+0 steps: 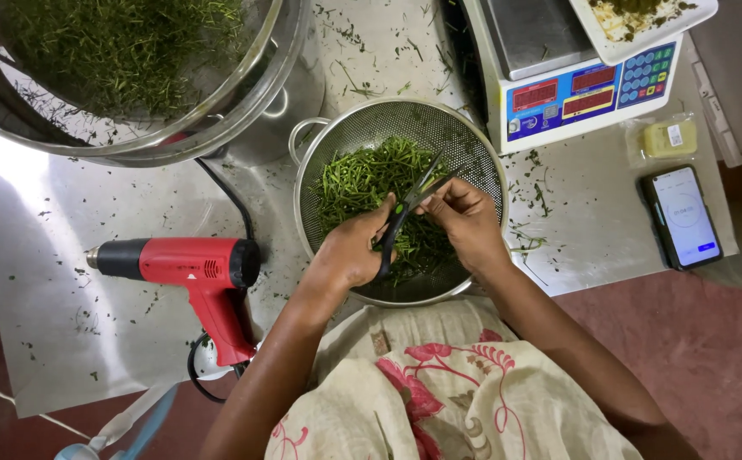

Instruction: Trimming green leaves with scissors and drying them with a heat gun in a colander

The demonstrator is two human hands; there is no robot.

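Observation:
A steel mesh colander point(347, 126) sits on the metal table and holds a heap of cut green stems point(358, 181). My left hand point(349, 249) is over the colander's near side, closed around the black handles of a pair of scissors point(412, 198). The blades point up and to the right, slightly apart, above the greens. My right hand point(466, 220) is just right of the blades, its fingers pinched on a few green stems held at the blades.
A red and black heat gun point(192, 271) lies left of the colander, its cord running past. A big steel bowl point(243, 111) of chopped greens fills the top left. A weighing scale point(588, 89), a white tray point(643, 25), a yellow packet point(669, 136) and a phone point(682, 217) are at right.

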